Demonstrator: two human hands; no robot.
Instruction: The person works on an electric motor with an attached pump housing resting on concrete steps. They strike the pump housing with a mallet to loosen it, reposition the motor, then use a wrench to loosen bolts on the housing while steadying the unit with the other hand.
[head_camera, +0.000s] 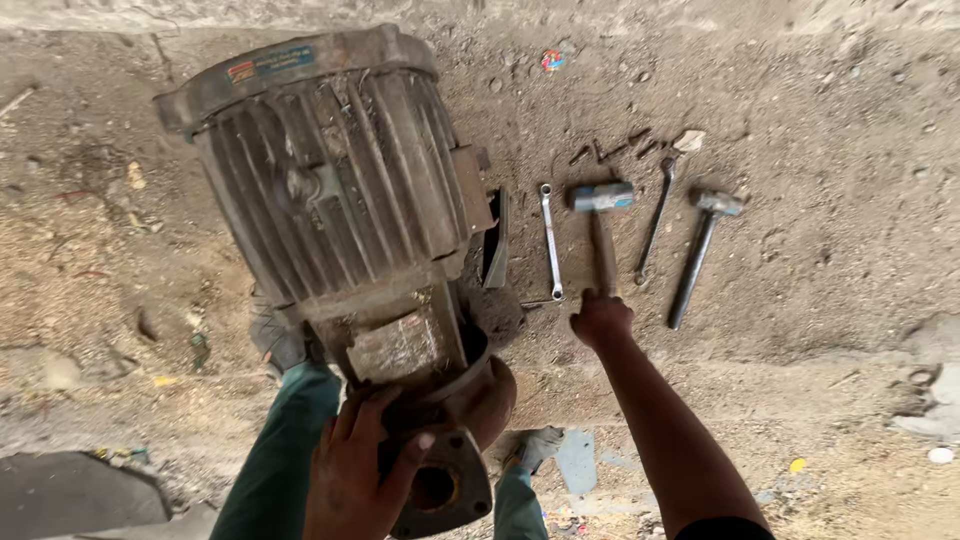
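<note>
hammer (603, 225) with a grey head lies on the dirt ground (820, 260), handle toward the person; right hand (600, 318) has its fingers curled on the handle end. left hand (355, 470) grips the rusty pump end of a ribbed motor (340, 180), fingers wrapped. wrench (550, 240) lies just left of the hammer, second hammer (700, 250) farther right with open dirt around.

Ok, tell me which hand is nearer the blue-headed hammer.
Right. The right hand is at the handle end of the blue-headed hammer, on the ground. The left hand is far off, resting on the motor pump's flanged end.
</note>
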